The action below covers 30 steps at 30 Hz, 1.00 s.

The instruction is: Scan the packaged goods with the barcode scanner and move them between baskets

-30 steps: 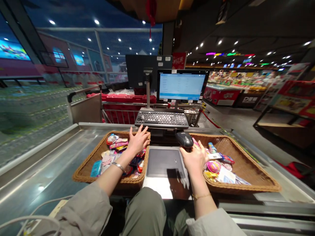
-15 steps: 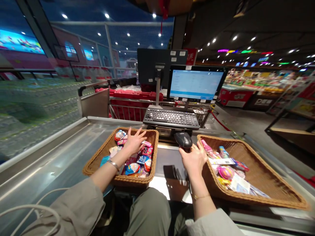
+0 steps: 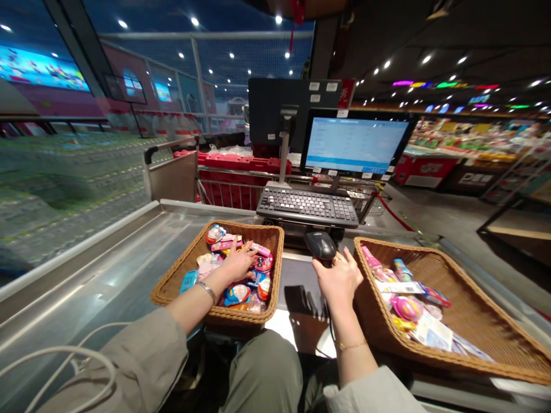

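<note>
My left hand (image 3: 236, 265) reaches into the left wicker basket (image 3: 176, 282) and rests on the small colourful snack packets (image 3: 235, 293) heaped there, fingers bent down among them. Whether it grips one is hidden. My right hand (image 3: 340, 278) is wrapped round the handle of a black barcode scanner (image 3: 321, 245), held upright over the dark scan pad (image 3: 299, 278) between the baskets. The right wicker basket (image 3: 473, 321) holds several more packets (image 3: 407, 307).
Behind the baskets stand a black keyboard (image 3: 307, 203) and a lit till monitor (image 3: 357, 143), with a second dark screen (image 3: 279, 109) facing away. A steel counter (image 3: 107, 269) runs to the left. Red shopping baskets (image 3: 241, 163) sit beyond it. A white cable (image 3: 64, 361) lies by my left sleeve.
My left hand has dropped from hovering spread above the left basket down onto the packets, fingers now bent. My right hand keeps the scanner. The view has shifted left.
</note>
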Each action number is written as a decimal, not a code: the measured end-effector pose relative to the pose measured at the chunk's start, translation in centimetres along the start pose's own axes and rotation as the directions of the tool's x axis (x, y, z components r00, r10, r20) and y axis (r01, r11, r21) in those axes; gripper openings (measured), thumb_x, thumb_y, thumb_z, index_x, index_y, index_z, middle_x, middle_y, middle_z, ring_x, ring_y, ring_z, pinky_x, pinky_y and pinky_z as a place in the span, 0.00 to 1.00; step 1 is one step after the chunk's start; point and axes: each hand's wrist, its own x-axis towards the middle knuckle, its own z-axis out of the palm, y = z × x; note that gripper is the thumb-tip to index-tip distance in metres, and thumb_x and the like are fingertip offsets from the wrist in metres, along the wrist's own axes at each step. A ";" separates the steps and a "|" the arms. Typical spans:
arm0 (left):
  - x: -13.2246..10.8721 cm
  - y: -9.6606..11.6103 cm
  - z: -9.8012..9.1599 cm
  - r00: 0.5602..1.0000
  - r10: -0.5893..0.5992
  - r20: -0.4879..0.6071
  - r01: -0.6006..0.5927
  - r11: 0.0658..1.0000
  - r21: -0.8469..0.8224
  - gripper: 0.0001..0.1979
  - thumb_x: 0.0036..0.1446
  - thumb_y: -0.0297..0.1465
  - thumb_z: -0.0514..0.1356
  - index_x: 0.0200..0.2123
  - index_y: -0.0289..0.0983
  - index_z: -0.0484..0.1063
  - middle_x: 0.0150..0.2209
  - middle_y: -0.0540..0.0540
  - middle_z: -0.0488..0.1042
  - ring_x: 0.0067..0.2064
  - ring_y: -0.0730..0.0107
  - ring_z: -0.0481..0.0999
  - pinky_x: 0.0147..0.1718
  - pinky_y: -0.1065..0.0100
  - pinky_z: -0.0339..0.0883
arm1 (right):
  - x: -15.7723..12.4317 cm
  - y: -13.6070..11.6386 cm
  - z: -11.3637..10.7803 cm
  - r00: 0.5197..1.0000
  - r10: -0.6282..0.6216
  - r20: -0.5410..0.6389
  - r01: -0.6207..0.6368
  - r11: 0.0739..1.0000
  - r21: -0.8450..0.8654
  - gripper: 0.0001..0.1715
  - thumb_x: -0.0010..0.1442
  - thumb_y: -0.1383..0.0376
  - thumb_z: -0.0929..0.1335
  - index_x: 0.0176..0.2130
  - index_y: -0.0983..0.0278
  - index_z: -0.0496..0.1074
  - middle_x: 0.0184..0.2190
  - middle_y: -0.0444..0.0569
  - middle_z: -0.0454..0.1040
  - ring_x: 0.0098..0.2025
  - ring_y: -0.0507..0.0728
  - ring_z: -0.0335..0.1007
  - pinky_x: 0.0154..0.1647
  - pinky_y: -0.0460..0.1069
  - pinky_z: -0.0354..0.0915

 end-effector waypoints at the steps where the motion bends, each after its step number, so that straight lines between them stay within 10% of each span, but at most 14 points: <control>1: 0.0 -0.1 0.2 1.000 -0.003 0.026 0.003 1.000 0.002 0.15 0.52 0.43 0.68 0.41 0.42 0.80 0.60 0.41 0.72 0.68 0.40 0.58 0.63 0.30 0.27 | 0.0 0.0 0.0 1.000 0.004 -0.001 -0.004 1.000 -0.003 0.15 0.49 0.54 0.69 0.32 0.61 0.78 0.48 0.53 0.78 0.62 0.66 0.59 0.60 0.62 0.48; 19: 0.3 0.4 2.0 0.995 -0.010 0.102 0.013 1.000 -0.028 0.28 0.44 0.47 0.71 0.44 0.37 0.74 0.52 0.34 0.76 0.65 0.44 0.63 0.64 0.35 0.27 | 0.3 0.8 -0.7 1.000 0.017 0.010 -0.017 1.000 -0.003 0.14 0.49 0.55 0.69 0.32 0.62 0.78 0.49 0.54 0.78 0.63 0.67 0.59 0.59 0.63 0.48; 30: 0.6 -0.4 0.8 0.978 -0.054 -0.201 0.049 0.998 -0.028 0.18 0.54 0.32 0.66 0.48 0.39 0.70 0.58 0.38 0.73 0.67 0.50 0.60 0.66 0.37 0.24 | 0.3 0.9 -0.9 1.000 0.018 0.002 -0.018 1.000 0.001 0.15 0.49 0.56 0.69 0.34 0.62 0.77 0.48 0.54 0.78 0.63 0.66 0.59 0.60 0.63 0.48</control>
